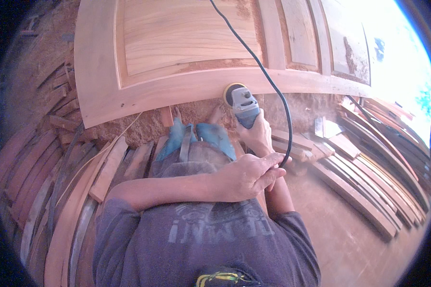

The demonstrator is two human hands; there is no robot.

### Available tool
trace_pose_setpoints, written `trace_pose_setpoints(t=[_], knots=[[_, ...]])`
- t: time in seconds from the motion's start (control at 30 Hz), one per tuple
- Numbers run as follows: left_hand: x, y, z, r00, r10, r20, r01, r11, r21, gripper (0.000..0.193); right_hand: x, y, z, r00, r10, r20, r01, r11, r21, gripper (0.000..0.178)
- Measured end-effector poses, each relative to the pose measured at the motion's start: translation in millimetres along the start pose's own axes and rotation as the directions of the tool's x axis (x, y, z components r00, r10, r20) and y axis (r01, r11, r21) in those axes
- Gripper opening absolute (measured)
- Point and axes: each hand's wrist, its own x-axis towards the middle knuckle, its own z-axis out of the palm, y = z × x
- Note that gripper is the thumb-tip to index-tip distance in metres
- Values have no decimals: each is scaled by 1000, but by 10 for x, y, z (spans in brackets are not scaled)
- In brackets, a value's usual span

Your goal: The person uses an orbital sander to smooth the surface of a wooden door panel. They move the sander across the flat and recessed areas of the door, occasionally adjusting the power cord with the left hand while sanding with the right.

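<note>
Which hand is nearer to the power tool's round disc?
Right: the right hand grips the power tool behind the disc; the left hand is farther back, at the cord.

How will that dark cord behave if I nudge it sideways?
The cord is probably flexible yet springy, since it arcs in a smooth, kink-free bow. It looks slender, so likely light to shift. A push may tug at the left hand, where it meets the fingers.
</note>
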Motion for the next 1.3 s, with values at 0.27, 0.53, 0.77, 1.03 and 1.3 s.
trace_pose_setpoints(t=[0.27, 0.53, 0.77, 1.03, 1.3], knots=[[407, -25, 263, 999, -10, -37, 9, 1000, -15, 37, 275, 623, -529, 993, 44, -111, -35, 996, 84, 55], [357, 5, 290, 998, -34, -48, 34, 999, -13, 39, 677, 1741, -815, 962, 51, -270, 43, 942, 333, 52], [-139, 3, 158, 990, 78, -114, -75, 997, 23, 38, 401, 976, -282, 980, -113, -162, 175, 877, 447, 60], [-649, -56, -41, 959, 189, -213, -140, 964, 225, 41, 2, -1512, 1120, 823, -491, 286, 483, 869, 103, 64], [-942, 265, -457, 984, -21, -174, 31, 998, 52, 41, -52, -1623, 1297, 899, -394, 191, 408, 912, -38, 55]])
